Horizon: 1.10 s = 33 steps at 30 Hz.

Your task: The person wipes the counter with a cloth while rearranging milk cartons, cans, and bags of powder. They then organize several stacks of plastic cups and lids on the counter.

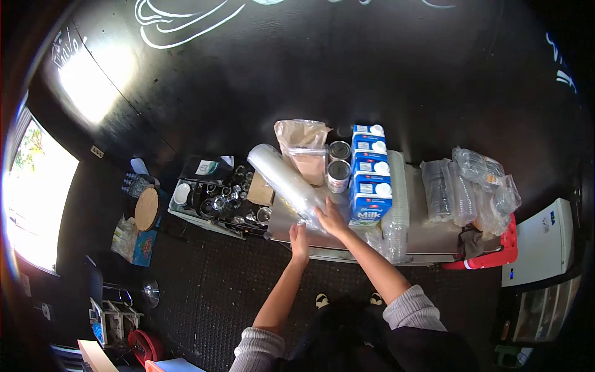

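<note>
A long sleeve of stacked clear plastic cups (282,177) lies at a slant over the metal counter, its upper end toward the back left. My right hand (331,220) is closed on the right side of its near end. Just below that end, my left hand (299,243) points upward with its fingers stretched, right at the loose plastic wrap. Behind the sleeve stand bags of light brown powder (308,162) and two cans (338,175). A row of blue milk cartons (372,198) stands to the right of my right hand.
Another cup stack (395,211) lies beside the cartons. Wrapped plastic containers (439,192) sit further right, near a red plastic item (509,245) and a white fridge (538,242). Left is a tray of glassware (226,201). The counter's front edge (334,255) runs below my hands.
</note>
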Each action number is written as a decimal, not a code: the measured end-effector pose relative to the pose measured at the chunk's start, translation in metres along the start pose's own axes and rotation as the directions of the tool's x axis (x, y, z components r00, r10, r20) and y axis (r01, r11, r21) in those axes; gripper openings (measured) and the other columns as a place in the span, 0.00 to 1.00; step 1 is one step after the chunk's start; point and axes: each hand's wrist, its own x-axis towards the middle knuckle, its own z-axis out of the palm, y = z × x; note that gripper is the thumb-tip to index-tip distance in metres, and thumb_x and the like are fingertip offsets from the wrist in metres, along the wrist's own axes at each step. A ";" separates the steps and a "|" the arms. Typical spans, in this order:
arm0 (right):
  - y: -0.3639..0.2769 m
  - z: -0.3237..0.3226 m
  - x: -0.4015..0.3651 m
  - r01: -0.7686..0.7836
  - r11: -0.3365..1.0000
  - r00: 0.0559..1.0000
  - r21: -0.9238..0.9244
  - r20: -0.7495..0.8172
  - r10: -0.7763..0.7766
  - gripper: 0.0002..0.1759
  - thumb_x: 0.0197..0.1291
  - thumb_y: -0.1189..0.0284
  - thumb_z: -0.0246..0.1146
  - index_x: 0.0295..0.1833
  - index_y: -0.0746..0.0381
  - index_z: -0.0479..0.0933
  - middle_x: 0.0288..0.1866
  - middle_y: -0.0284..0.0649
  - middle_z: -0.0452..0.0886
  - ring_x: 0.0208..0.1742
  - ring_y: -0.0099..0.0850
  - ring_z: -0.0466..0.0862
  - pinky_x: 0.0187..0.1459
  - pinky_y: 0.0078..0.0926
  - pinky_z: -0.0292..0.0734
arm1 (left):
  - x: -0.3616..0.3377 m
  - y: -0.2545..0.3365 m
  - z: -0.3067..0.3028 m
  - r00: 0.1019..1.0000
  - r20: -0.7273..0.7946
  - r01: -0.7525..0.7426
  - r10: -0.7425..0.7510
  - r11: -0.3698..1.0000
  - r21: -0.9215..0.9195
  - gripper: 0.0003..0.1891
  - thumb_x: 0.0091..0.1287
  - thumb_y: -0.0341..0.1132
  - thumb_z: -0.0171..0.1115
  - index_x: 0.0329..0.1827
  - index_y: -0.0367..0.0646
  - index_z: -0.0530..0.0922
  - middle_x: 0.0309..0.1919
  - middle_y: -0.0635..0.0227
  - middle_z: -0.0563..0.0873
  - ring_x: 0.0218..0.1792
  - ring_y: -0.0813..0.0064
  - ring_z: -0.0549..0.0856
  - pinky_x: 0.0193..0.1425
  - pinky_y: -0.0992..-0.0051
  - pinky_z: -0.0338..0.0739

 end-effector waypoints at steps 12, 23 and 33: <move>-0.006 0.049 -0.019 -0.382 0.781 0.884 0.494 0.441 0.154 0.30 0.58 0.54 0.62 0.57 0.62 0.61 0.50 0.44 0.71 0.51 0.31 0.73 0.50 0.29 0.70 | 0.002 0.032 -0.023 0.989 0.144 -0.014 0.025 0.997 -0.080 0.33 0.61 0.43 0.65 0.64 0.36 0.62 0.55 0.61 0.74 0.53 0.70 0.74 0.57 0.69 0.69; -0.072 -0.066 -0.085 -0.387 0.530 0.867 0.755 0.493 -0.071 0.44 0.52 0.59 0.66 0.68 0.64 0.51 0.62 0.50 0.63 0.61 0.38 0.67 0.62 0.34 0.62 | -0.129 0.044 -0.004 0.882 0.218 -0.427 0.418 0.904 -0.005 0.34 0.60 0.32 0.64 0.66 0.35 0.55 0.56 0.59 0.68 0.56 0.70 0.70 0.61 0.70 0.65; -0.040 -0.206 -0.139 0.028 0.734 0.997 0.678 0.035 -0.070 0.54 0.43 0.59 0.74 0.68 0.69 0.49 0.63 0.52 0.61 0.66 0.40 0.62 0.65 0.37 0.58 | -0.220 0.027 0.104 0.663 0.612 -0.647 0.432 0.742 0.176 0.41 0.54 0.30 0.68 0.67 0.35 0.51 0.56 0.54 0.67 0.58 0.64 0.69 0.62 0.67 0.65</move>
